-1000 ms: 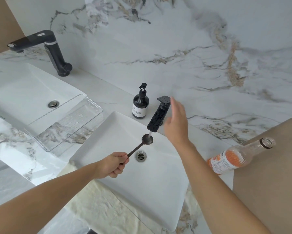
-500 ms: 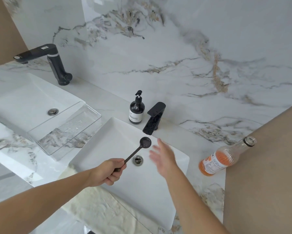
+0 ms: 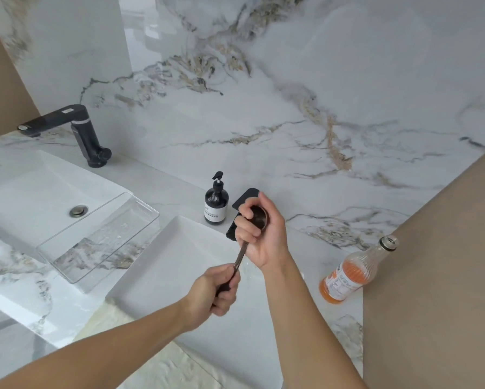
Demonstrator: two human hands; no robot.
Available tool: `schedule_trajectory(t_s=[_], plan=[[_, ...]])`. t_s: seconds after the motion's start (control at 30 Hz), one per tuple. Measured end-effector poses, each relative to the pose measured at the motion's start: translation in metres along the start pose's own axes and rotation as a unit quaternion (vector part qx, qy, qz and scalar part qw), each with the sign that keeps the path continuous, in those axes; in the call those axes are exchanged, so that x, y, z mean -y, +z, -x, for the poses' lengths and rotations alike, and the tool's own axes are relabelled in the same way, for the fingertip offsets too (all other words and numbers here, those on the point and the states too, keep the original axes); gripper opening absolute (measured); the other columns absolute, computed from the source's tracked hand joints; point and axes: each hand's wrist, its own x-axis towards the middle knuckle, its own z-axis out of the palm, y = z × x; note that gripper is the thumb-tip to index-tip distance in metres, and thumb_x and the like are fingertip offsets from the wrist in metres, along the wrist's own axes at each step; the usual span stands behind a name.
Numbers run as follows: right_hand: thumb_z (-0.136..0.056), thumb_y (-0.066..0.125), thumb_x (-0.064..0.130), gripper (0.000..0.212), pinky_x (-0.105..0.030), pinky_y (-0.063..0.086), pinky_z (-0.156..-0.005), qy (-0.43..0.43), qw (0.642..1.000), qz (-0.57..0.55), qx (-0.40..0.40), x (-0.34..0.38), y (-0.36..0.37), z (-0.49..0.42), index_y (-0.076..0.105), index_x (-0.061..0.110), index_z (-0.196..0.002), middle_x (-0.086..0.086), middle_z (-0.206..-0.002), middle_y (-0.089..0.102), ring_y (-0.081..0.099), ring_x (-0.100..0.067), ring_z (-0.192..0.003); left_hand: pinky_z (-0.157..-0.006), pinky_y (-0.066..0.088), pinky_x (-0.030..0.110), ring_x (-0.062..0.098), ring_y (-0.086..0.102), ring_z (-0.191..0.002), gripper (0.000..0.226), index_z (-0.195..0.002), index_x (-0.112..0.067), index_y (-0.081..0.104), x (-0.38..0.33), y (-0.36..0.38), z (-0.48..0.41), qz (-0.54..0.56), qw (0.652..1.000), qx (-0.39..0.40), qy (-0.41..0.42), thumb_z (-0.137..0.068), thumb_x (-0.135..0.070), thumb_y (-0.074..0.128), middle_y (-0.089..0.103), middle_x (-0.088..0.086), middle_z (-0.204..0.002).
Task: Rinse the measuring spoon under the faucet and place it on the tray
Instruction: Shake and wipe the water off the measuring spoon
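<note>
both hands on a measuring spoon above the sink

a dark measuring spoon (image 3: 242,252) is held over the white sink (image 3: 162,265), just in front of the black faucet (image 3: 242,202) at the sink's back edge. the left hand (image 3: 217,287) is curled tightly around the lower end of the handle, nearer the sink's front. the right hand (image 3: 259,234) is cupped around the spoon's round bowl, fingers (image 3: 245,230) folded over its rim, so the spoon runs slantwise from one hand up to the other. the right hand hides most of the faucet. whether water is running cannot be told. left of the sink, on the marble surface (image 3: 179,189), sits a clear tray (image 3: 101,237), well apart from the spoon. a black soap bottle (image 3: 216,204) stands just left of the faucet. right of the sink lies a tilted bottle with orange liquid (image 3: 348,272).
</note>
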Motion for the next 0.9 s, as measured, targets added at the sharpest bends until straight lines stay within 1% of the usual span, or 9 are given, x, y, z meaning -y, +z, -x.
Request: schedule_trajectory(t_s=[0.07, 0.17, 0.27, 0.4, 0.5, 0.57, 0.63, 0.8, 0.9], plan=[[-0.09, 0.049, 0.056, 0.051, -0.021, 0.016, -0.035, -0.006, 0.981, 0.18, -0.069, -0.002, 0.014, -0.003, 0.059, 0.013, -0.065, -0.001, -0.047, 0.045, 0.022, -0.012, -0.032, -0.049, 0.014, 0.026, 0.016, 0.017, -0.052, 0.022, -0.069, -0.017, 0.046, -0.012, 0.005, -0.005, -0.007, 0.999, -0.021, 0.031, -0.088, -0.03, 0.045, 0.028, 0.002, -0.059], [-0.079, 0.047, 0.073, 0.057, -0.031, 0.011, -0.042, -0.028, 0.939, 0.312, -0.146, -0.019, 0.022, 0.003, 0.039, 0.02, -0.059, 0.005, -0.042, 0.022, 0.013, -0.015, -0.04, -0.053, 0.01, 0.033, 0.016, 0.018, -0.053, 0.022, -0.068, -0.018, 0.045, -0.029, 0.012, -0.011, 0.007, 0.998, -0.031, 0.054, -0.086, -0.031, 0.045, 0.032, 0.001, -0.058], [-0.078, 0.062, 0.06, 0.057, -0.033, 0.01, -0.046, -0.042, 0.931, 0.337, -0.136, -0.015, 0.023, 0.005, 0.022, 0.021, -0.064, 0.005, -0.05, 0.014, 0.009, -0.018, -0.051, -0.051, 0.012, 0.03, 0.016, 0.017, -0.053, 0.031, -0.065, -0.018, 0.046, -0.028, 0.013, -0.012, -0.011, 0.997, -0.022, 0.071, -0.091, -0.036, 0.045, 0.033, -0.001, -0.056], [-0.079, 0.071, 0.03, 0.05, -0.027, 0.013, -0.043, -0.054, 0.957, 0.262, -0.11, -0.001, 0.031, 0.003, 0.023, 0.023, -0.068, 0.008, -0.048, 0.018, 0.013, -0.013, -0.044, -0.05, 0.031, 0.027, 0.017, 0.03, -0.048, 0.037, -0.062, -0.018, 0.049, -0.034, 0.017, -0.012, -0.064, 0.991, -0.028, 0.114, -0.093, -0.038, 0.042, 0.04, -0.001, -0.053], [-0.085, 0.067, 0.03, 0.033, -0.029, 0.033, -0.052, -0.09, 0.859, 0.488, -0.129, -0.014, 0.031, 0.01, 0.038, 0.023, -0.07, 0.003, -0.059, 0.035, 0.035, -0.016, -0.052, -0.064, 0.047, 0.03, 0.019, 0.049, -0.06, 0.04, -0.075, -0.009, 0.057, -0.045, 0.013, -0.015, -0.106, 0.986, -0.022, 0.129, -0.1, -0.033, 0.037, 0.054, 0.002, -0.062], [-0.092, 0.059, 0.032, 0.025, -0.034, 0.041, -0.061, -0.082, 0.781, 0.613, -0.084, -0.011, 0.029, 0.017, 0.042, 0.021, -0.076, 0.0, -0.066, 0.044, 0.045, -0.017, -0.057, -0.082, 0.054, 0.037, 0.018, 0.058, -0.077, 0.041, -0.089, 0.002, 0.061, -0.048, 0.002, -0.013, -0.157, 0.98, -0.005, 0.12, -0.105, -0.025, 0.035, 0.063, 0.003, -0.077], [-0.095, 0.055, 0.026, 0.023, -0.037, 0.045, -0.058, -0.052, 0.739, 0.671, -0.029, 0.002, 0.03, 0.024, 0.045, 0.016, -0.077, -0.008, -0.063, 0.052, 0.052, -0.024, -0.051, -0.094, 0.053, 0.041, 0.015, 0.061, -0.088, 0.038, -0.095, -0.001, 0.065, -0.05, -0.009, -0.01, -0.198, 0.974, -0.003, 0.11, -0.107, -0.022, 0.035, 0.065, 0.006, -0.089], [-0.087, 0.066, 0.013, 0.009, -0.032, 0.053, -0.078, -0.08, 0.663, 0.745, -0.001, 0.026, 0.04, 0.032, 0.062, 0.016, -0.08, -0.01, -0.082, 0.072, 0.068, -0.022, -0.077, -0.097, 0.052, 0.037, 0.016, 0.064, -0.094, 0.023, -0.099, -0.01, 0.069, -0.064, -0.022, -0.006, -0.259, 0.959, 0.016, 0.11, -0.103, -0.014, 0.047, 0.067, 0.01, -0.103], [-0.08, 0.072, 0.01, 0.005, -0.028, 0.056, -0.075, -0.112, 0.689, 0.716, -0.023, 0.026, 0.044, 0.037, 0.07, 0.015, -0.078, -0.004, -0.077, 0.075, 0.07, -0.017, -0.073, -0.095, 0.051, 0.032, 0.015, 0.068, -0.099, 0.027, -0.09, -0.023, 0.075, -0.077, -0.024, -0.004, -0.316, 0.938, 0.009, 0.142, -0.1, -0.011, 0.053, 0.072, 0.008, -0.104]])
